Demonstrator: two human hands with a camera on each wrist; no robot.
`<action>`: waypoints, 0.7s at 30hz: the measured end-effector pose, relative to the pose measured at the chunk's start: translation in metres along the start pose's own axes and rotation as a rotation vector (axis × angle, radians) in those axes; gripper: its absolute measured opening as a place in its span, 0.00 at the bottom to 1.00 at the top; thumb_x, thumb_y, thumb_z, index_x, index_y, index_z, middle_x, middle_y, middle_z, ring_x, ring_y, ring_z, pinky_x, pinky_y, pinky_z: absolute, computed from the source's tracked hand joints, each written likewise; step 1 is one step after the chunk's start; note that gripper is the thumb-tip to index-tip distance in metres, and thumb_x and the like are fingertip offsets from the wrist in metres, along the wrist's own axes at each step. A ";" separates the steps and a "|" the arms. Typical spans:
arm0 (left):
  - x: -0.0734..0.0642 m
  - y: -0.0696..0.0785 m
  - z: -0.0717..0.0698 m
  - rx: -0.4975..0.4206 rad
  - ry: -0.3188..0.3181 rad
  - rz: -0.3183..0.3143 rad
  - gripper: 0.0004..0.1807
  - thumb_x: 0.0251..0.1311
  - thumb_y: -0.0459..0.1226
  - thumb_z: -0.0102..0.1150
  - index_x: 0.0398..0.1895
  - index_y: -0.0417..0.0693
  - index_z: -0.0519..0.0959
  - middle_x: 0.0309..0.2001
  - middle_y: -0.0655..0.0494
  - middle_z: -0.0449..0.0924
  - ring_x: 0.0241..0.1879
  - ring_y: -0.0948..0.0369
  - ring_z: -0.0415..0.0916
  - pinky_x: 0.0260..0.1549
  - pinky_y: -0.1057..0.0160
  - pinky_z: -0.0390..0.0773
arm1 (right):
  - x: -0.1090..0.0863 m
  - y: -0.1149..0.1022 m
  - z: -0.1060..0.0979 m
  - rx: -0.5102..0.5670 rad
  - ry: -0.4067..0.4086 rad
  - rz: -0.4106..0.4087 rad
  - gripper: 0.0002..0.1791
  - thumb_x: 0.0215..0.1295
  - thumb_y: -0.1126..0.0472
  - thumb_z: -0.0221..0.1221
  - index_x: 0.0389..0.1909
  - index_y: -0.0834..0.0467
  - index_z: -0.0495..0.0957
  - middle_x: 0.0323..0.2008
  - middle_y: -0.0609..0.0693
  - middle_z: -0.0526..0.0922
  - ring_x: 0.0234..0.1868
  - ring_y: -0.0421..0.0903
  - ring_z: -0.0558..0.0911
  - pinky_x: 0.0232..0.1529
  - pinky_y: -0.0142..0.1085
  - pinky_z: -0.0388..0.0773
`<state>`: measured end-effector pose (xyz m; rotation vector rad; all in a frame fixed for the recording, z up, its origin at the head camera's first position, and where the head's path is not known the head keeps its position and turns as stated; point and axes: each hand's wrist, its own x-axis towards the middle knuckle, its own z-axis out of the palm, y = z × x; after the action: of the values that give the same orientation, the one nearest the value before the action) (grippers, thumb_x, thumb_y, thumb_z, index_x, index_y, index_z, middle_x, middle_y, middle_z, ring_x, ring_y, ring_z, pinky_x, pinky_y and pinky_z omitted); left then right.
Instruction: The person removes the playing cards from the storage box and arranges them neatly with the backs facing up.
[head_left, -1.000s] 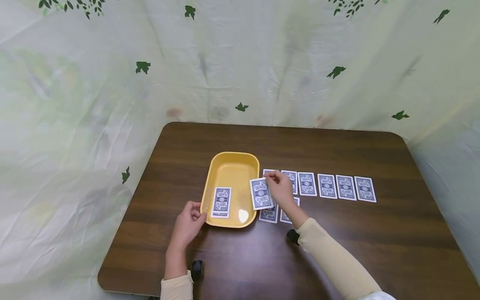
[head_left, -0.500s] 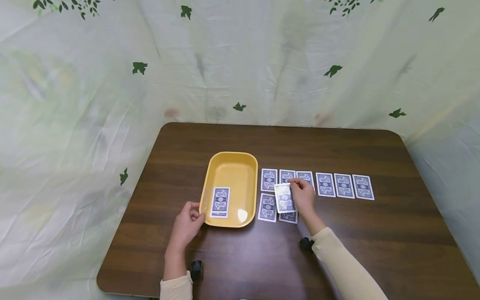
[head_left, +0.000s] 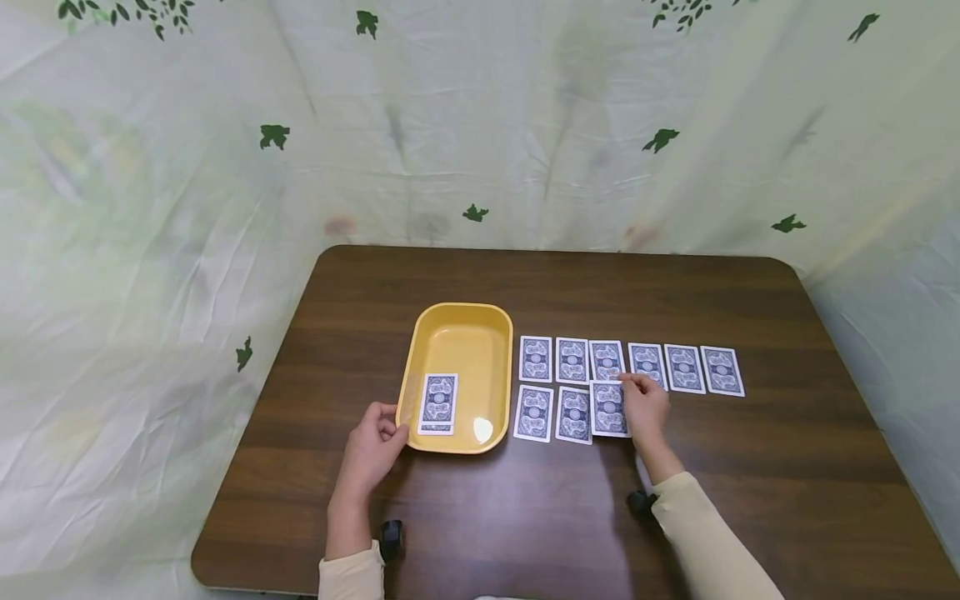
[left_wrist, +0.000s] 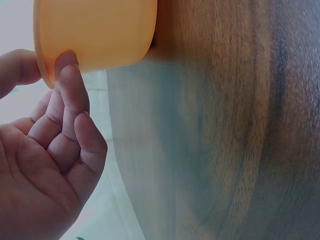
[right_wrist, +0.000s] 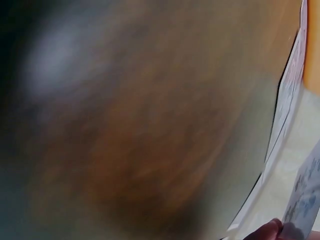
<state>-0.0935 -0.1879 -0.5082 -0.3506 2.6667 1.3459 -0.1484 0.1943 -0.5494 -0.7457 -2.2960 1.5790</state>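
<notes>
One card [head_left: 606, 410], edge in the right hand [head_left: 647, 408], wide tabletop [head_left: 802, 471] rightward.

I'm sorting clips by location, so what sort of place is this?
Probably an indoor corner screened off for recording: creased, green-patterned sheeting hangs behind and beside a brown table, on which a yellow tray and rows of blue-backed cards are set out.

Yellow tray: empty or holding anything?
Holding something: the head view shows overlapping blue-patterned cards lying inside the yellow tray.
</notes>
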 end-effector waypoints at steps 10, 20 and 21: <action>0.000 0.002 -0.001 0.001 -0.006 -0.004 0.20 0.61 0.36 0.57 0.54 0.39 0.70 0.27 0.53 0.75 0.24 0.59 0.70 0.23 0.62 0.71 | 0.004 0.006 -0.011 -0.122 0.016 0.016 0.13 0.63 0.66 0.52 0.38 0.69 0.83 0.32 0.61 0.81 0.32 0.50 0.73 0.34 0.38 0.65; -0.001 0.002 -0.001 -0.009 -0.010 -0.005 0.20 0.61 0.36 0.57 0.55 0.39 0.70 0.27 0.52 0.75 0.23 0.59 0.70 0.22 0.62 0.71 | 0.004 0.008 -0.018 -0.234 -0.069 0.015 0.12 0.58 0.66 0.54 0.38 0.67 0.82 0.28 0.54 0.78 0.32 0.51 0.73 0.34 0.40 0.66; -0.001 0.002 -0.001 -0.009 -0.008 -0.003 0.20 0.61 0.36 0.57 0.55 0.38 0.70 0.27 0.52 0.75 0.23 0.59 0.70 0.22 0.62 0.71 | 0.004 0.008 -0.018 -0.243 -0.080 0.016 0.12 0.57 0.67 0.55 0.39 0.67 0.82 0.28 0.55 0.78 0.32 0.51 0.74 0.34 0.40 0.66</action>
<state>-0.0935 -0.1877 -0.5061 -0.3489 2.6537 1.3560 -0.1408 0.2127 -0.5501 -0.7700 -2.5782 1.3737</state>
